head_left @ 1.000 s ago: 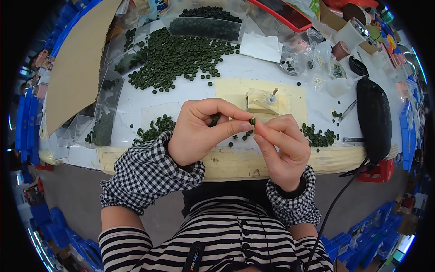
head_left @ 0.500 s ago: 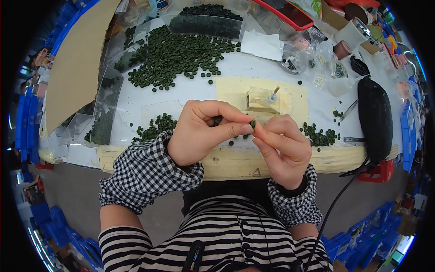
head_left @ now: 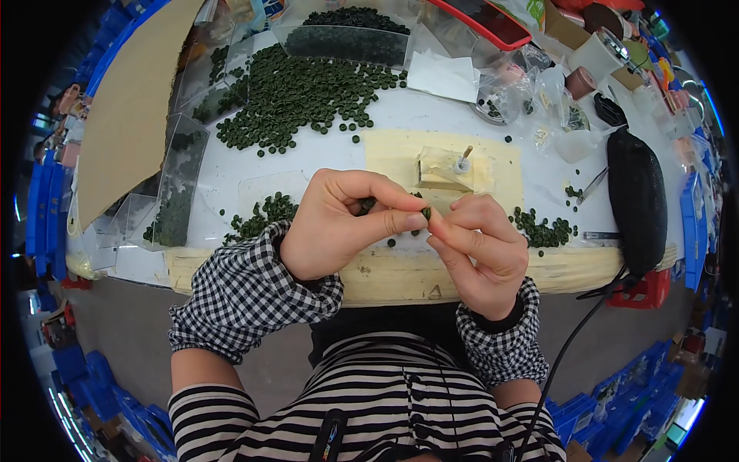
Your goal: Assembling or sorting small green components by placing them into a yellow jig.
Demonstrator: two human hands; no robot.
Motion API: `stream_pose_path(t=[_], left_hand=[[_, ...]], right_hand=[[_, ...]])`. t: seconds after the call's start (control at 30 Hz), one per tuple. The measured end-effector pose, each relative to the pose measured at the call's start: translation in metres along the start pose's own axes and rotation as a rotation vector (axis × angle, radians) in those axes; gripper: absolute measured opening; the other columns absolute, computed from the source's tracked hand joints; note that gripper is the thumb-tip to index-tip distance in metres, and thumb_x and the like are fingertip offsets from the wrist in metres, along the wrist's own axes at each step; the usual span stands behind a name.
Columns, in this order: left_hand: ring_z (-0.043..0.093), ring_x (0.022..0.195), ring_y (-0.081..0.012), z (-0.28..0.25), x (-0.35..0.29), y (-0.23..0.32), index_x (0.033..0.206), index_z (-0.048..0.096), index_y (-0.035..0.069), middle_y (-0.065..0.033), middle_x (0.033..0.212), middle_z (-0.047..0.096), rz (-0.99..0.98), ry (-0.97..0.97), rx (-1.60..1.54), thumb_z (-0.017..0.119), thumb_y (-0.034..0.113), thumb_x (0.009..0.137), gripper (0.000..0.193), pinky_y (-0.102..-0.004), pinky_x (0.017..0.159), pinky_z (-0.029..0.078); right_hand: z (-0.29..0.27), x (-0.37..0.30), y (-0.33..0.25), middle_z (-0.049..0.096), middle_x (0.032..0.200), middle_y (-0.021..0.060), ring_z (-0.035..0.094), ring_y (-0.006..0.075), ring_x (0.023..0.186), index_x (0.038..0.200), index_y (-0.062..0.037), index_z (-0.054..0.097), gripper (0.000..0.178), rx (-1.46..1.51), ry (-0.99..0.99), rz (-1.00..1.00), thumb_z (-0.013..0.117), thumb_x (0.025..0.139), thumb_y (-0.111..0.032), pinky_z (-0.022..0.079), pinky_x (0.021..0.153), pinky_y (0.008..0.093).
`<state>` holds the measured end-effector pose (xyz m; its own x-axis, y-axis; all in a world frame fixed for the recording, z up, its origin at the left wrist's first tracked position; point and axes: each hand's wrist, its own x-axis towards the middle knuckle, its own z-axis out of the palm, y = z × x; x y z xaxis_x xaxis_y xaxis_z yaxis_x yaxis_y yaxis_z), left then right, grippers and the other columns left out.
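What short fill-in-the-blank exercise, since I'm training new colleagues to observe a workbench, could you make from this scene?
1. The left hand and right hand meet at a small piece whose colour is ____.
2. The phone at the far edge of the view has a ____ case.
3. The large cardboard is on the person's ____ side.
4. The shirt has dark and light ____, while the sleeve covers have checks.

Missing words: green; red; left; stripes.
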<state>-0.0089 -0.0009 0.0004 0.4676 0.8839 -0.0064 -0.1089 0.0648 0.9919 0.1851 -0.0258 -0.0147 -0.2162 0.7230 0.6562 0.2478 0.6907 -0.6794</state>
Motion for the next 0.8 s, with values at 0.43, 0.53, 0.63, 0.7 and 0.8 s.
stream_pose_path(t=[0.43, 0.53, 0.63, 0.7, 0.8], left_hand=[[0.052, 0.065, -0.0025, 0.0022, 0.0005, -0.0023, 0.091, 0.069, -0.001, -0.0042, 0.079, 0.067, 0.044, 0.027, -0.026, 0.069, 0.000, 0.078, 0.013, -0.0165, 0.060, 0.042], [0.052, 0.065, -0.0024, 0.0021, 0.0006, -0.0030, 0.091, 0.069, -0.001, -0.0041, 0.079, 0.067, 0.050, 0.024, -0.028, 0.069, -0.001, 0.078, 0.013, -0.0163, 0.060, 0.042], [0.051, 0.064, -0.0019, 0.0029, 0.0004, -0.0021, 0.091, 0.069, -0.001, -0.0036, 0.078, 0.067, 0.048, 0.026, -0.036, 0.068, -0.001, 0.078, 0.013, -0.0160, 0.059, 0.041], [0.057, 0.072, -0.0072, 0.0007, -0.0001, -0.0003, 0.090, 0.066, -0.002, -0.0078, 0.083, 0.066, 0.030, 0.004, -0.004, 0.067, -0.003, 0.079, 0.012, -0.0196, 0.066, 0.046], [0.056, 0.071, -0.0077, 0.0011, -0.0004, 0.0010, 0.091, 0.066, -0.002, -0.0082, 0.084, 0.065, 0.043, 0.021, 0.030, 0.066, -0.005, 0.078, 0.013, -0.0206, 0.067, 0.046]], right_hand=[[-0.0003, 0.0001, -0.0004, 0.061, 0.076, 0.0034, 0.054, 0.0181, 0.067, 0.094, -0.0048, 0.071, 0.028, 0.014, -0.002, 0.003, 0.073, 0.068, 0.004, 0.044, 0.059, 0.0279], [-0.0002, 0.0002, -0.0004, 0.061, 0.076, 0.0034, 0.054, 0.0179, 0.067, 0.094, -0.0047, 0.071, 0.028, 0.014, -0.005, 0.002, 0.073, 0.068, 0.004, 0.044, 0.059, 0.0280], [-0.0002, -0.0006, 0.0000, 0.061, 0.076, 0.0035, 0.054, 0.0179, 0.067, 0.095, -0.0046, 0.070, 0.028, 0.020, -0.004, 0.005, 0.073, 0.068, 0.004, 0.044, 0.059, 0.0278], [-0.0004, -0.0012, -0.0001, 0.061, 0.077, 0.0035, 0.054, 0.0179, 0.067, 0.096, -0.0045, 0.070, 0.029, 0.023, 0.002, 0.013, 0.072, 0.068, 0.005, 0.043, 0.059, 0.0277], [0.0009, -0.0010, -0.0007, 0.061, 0.078, 0.0038, 0.054, 0.0175, 0.067, 0.098, -0.0041, 0.070, 0.030, 0.030, 0.029, 0.024, 0.072, 0.069, 0.005, 0.043, 0.060, 0.0273]])
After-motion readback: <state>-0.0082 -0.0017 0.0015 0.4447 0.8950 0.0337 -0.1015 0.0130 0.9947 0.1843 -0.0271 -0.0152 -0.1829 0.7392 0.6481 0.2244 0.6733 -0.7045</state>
